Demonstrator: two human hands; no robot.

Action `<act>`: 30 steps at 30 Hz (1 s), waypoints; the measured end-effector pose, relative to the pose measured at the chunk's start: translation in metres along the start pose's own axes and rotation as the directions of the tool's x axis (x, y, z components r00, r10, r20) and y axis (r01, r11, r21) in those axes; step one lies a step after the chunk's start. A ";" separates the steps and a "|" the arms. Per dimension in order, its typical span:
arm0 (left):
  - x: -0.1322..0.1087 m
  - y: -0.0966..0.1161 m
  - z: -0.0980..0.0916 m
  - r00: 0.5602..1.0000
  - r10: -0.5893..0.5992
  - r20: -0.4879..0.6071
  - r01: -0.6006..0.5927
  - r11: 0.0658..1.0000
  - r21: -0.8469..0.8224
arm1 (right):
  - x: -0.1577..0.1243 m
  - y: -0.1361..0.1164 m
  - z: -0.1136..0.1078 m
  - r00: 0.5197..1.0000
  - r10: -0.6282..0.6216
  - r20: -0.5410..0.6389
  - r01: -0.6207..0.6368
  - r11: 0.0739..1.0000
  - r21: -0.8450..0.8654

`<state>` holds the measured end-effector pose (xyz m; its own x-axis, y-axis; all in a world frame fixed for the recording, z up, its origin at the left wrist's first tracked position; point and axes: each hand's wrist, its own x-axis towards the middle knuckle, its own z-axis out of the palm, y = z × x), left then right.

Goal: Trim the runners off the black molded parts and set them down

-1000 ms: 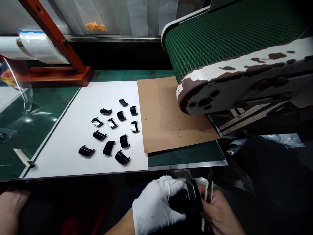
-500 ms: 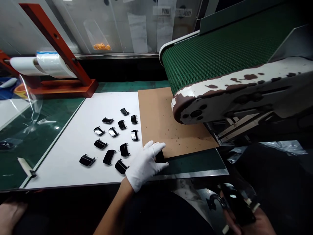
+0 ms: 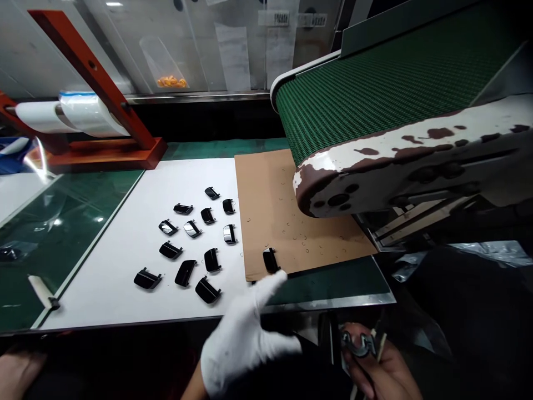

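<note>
My left hand (image 3: 245, 339), in a white glove, hovers by the table's front edge with fingers apart and nothing in it. Just beyond its fingertip, a glossy black plastic part (image 3: 271, 260) with small tabs lies on the brown cardboard (image 3: 266, 194). My right hand (image 3: 381, 364), bare, is low on the right and closed around a metal tool with curved jaws (image 3: 358, 344), which looks like nippers. Its handles are partly hidden by the fingers. Several similar black parts (image 3: 208, 290) lie spread over the white sheet (image 3: 108, 278) to the left.
A green conveyor belt (image 3: 375, 100) overhangs the cardboard at right. Tiny curved scraps (image 3: 303, 238) dot the cardboard. A red stand (image 3: 104, 158) holds plastic film rolls (image 3: 89, 114) at back left. A white-handled tool (image 3: 40, 286) lies at left. Someone's bare arm (image 3: 19, 369) shows at lower left.
My left hand has let go of the black part on the cardboard and drawn back toward me. My right hand has moved left and up with the tool.
</note>
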<state>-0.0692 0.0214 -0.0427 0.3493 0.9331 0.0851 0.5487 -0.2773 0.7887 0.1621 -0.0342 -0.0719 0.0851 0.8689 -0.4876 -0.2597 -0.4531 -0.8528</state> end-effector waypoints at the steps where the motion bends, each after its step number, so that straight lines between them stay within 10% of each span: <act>1: -0.005 0.007 0.006 0.999 0.023 0.024 -0.021 0.996 -0.085 | 0.001 0.001 0.004 0.999 -0.014 0.051 0.015 0.999 -0.028; 13: 0.003 0.025 0.027 0.978 0.199 0.058 -0.176 0.945 -0.274 | 0.005 -0.002 0.022 0.971 -0.015 0.239 0.032 0.997 -0.066; 21: 0.000 0.015 0.036 0.986 0.169 0.004 -0.169 0.986 -0.009 | -0.004 -0.014 0.020 0.995 -0.065 -0.080 0.061 0.996 -0.061; 30: -0.010 0.012 0.053 0.955 0.266 -0.131 -0.270 0.963 -0.007 | -0.007 -0.018 0.008 0.998 0.038 -0.053 -0.044 0.992 -0.120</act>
<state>-0.0258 -0.0031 -0.0659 0.3801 0.8472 0.3713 0.4285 -0.5170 0.7410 0.1583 -0.0304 -0.0518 0.1261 0.8395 -0.5286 -0.1463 -0.5113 -0.8469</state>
